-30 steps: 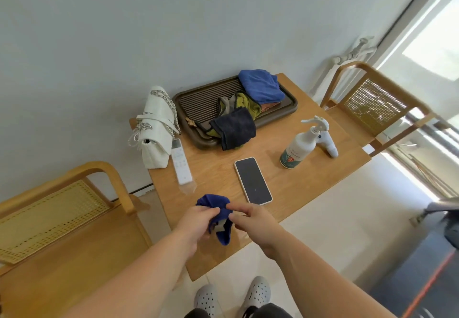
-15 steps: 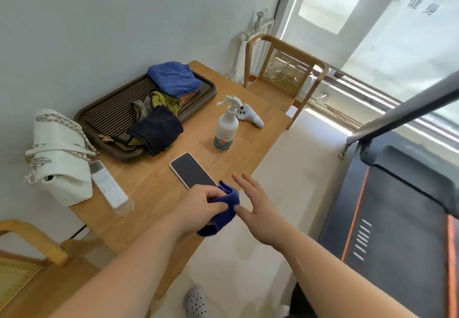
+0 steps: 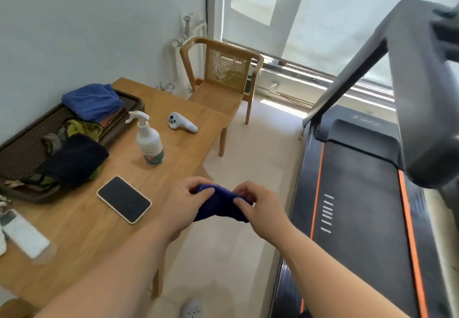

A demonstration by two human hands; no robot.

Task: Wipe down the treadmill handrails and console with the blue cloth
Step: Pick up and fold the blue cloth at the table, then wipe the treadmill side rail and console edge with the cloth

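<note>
As left hand [image 3: 183, 204] and right hand [image 3: 259, 209] pinch it, blue cloth [image 3: 219, 202] bridges them.

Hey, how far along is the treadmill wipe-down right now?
Done: the blue cloth is picked up, off the table. In hand: the left hand and right hand pinch it between them, beside the treadmill. Left: all the wiping; the cloth has not yet reached a handrail or the console.

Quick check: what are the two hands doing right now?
Left hand: pinching the blue cloth.
Right hand: pinching the same cloth's other end.
</note>
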